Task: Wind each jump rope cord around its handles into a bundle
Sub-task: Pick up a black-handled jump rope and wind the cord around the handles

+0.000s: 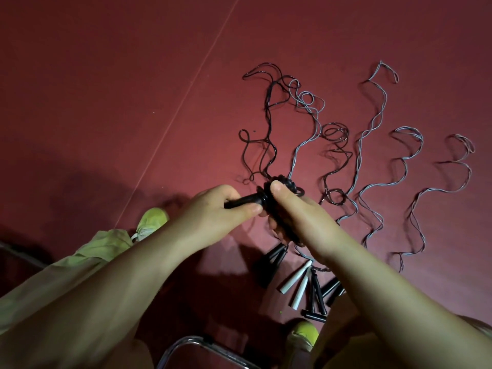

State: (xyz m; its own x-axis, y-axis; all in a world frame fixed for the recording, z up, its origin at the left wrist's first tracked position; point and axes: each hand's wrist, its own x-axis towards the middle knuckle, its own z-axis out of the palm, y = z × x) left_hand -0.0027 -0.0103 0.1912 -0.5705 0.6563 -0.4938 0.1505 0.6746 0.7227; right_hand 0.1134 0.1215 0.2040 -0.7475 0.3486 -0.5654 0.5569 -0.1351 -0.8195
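My left hand (221, 209) grips the black handles (241, 202) of a jump rope, held out sideways above the floor. My right hand (290, 211) holds the wound black cord bundle (283, 182) at the handles' right end, thumb pressed on its coils. A short tail of black cord (255, 158) trails from the bundle to the floor beyond it. Several unwound ropes lie on the red floor to the right: grey cords (372, 123) and dark cords (338, 155) in wavy lines.
Black handles (271, 258) and white handles (298, 279) of the loose ropes lie on the floor under my right forearm. My yellow-green shoes (153, 218) stand on the red floor (106, 102). A metal chair frame (186, 344) shows at the bottom edge.
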